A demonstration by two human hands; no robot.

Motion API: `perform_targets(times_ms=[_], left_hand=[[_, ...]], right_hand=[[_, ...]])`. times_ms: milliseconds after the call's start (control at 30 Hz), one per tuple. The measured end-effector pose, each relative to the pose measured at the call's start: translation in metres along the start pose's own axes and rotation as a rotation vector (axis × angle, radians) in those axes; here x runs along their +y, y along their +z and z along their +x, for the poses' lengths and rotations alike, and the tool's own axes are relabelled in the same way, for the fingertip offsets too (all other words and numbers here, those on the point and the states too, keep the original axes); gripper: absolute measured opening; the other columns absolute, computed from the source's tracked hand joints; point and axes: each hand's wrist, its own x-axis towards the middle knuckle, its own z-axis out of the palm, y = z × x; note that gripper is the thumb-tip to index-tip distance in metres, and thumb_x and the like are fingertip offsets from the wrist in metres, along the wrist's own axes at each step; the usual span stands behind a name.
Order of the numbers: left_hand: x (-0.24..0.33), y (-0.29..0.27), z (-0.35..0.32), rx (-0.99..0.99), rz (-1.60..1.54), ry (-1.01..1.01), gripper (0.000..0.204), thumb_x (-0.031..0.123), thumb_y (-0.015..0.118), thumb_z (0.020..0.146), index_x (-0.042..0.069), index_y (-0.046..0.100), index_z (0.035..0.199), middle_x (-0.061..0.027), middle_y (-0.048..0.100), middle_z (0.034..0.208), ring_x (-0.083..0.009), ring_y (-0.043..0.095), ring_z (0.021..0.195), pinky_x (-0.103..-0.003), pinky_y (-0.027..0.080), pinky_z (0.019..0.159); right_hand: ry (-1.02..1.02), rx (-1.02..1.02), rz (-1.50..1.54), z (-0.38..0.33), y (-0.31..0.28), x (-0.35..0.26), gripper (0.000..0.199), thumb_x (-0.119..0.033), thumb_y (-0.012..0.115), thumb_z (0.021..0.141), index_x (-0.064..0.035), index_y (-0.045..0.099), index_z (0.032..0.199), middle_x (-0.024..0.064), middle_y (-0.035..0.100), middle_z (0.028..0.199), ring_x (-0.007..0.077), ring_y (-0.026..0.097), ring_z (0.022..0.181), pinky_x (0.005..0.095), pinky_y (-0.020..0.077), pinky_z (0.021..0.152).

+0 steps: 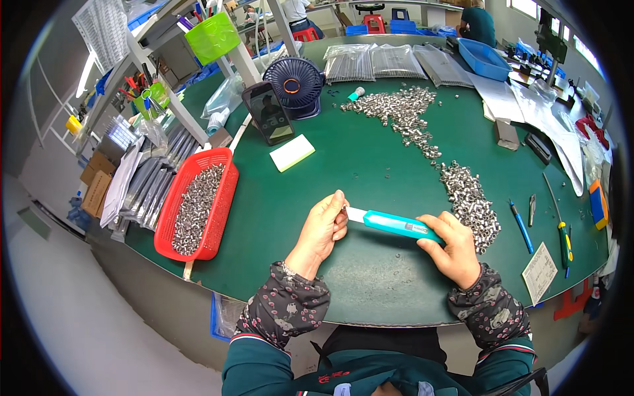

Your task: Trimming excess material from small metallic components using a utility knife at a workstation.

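My right hand (454, 247) is wrapped around the handle of a teal utility knife (396, 224), held level above the green table. Its pale blade points left and reaches the fingertips of my left hand (321, 226). Thumb and forefinger of that hand pinch a small metal ring, mostly hidden by the fingers. Just beyond my right hand lies a heap of short metal rings (470, 206). A second, wider heap (403, 113) spreads farther back. To the left stands a red plastic basket (227, 201) holding many similar small metal parts.
A dark blue fan (293, 86), a propped phone (268, 113) and a white pad (292, 153) stand back left. At right lie a blue pen (521, 228), a screwdriver (564, 243) and a paper card (539, 273). A blue tray (484, 59) and bagged parts line the far edge.
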Motion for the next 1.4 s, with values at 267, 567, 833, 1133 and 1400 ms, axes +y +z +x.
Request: perform_targets(times_ms=[267,567,833,1133,1400], left_hand=[[0.0021,-0.0010,0.0006,-0.020,0.027,-0.093,0.030,0.035,0.048,0.086,0.010,0.045,0.071,0.0054,0.031,0.055,-0.0026,0.024,0.041,-0.017,0.022,0.035],[0.0051,-0.0024,-0.0024,-0.078,-0.058,0.036,0.024,0.029,0.045,0.088,0.006,0.051,0.084,-0.0007,0.047,0.067,-0.0044,0.037,0.045,-0.016,0.028,0.036],[0.0039,-0.0024,0.0012,-0.076,-0.109,0.120,0.022,0.021,0.047,0.088,0.003,0.052,0.100,-0.0030,0.052,0.078,-0.0055,0.044,0.053,-0.015,0.033,0.038],[-0.0004,-0.0079,0.0026,-0.109,-0.110,0.109,0.016,0.020,0.051,0.086,0.005,0.052,0.091,0.0002,0.047,0.071,-0.0039,0.041,0.052,-0.015,0.032,0.039],[0.0037,-0.0019,-0.0013,-0.102,-0.192,0.047,0.014,0.019,0.051,0.085,0.005,0.052,0.087,0.0010,0.045,0.065,-0.0034,0.037,0.049,-0.016,0.029,0.038]], right_hand=[[-0.060,0.054,-0.120,0.0020,-0.0018,-0.0044,0.029,-0.011,0.065,0.067,-0.0062,0.057,0.094,0.0084,0.044,0.065,0.0238,0.047,0.054,0.0315,0.0385,0.048],[-0.012,0.161,-0.014,0.0022,-0.0012,-0.0036,0.029,-0.009,0.065,0.067,-0.0045,0.056,0.094,0.0088,0.043,0.065,0.0215,0.046,0.053,0.0304,0.0370,0.048],[0.013,0.100,-0.015,0.0014,-0.0011,-0.0013,0.026,-0.012,0.064,0.068,-0.0053,0.057,0.092,0.0088,0.043,0.065,0.0222,0.046,0.052,0.0309,0.0366,0.047],[0.028,0.054,0.047,0.0015,-0.0009,-0.0021,0.026,-0.013,0.064,0.068,-0.0063,0.057,0.092,0.0088,0.044,0.065,0.0230,0.046,0.052,0.0311,0.0374,0.047],[0.066,0.003,0.078,-0.0009,0.0004,0.0003,0.026,-0.017,0.064,0.069,-0.0074,0.058,0.093,0.0086,0.046,0.066,0.0231,0.048,0.054,0.0309,0.0389,0.049]])
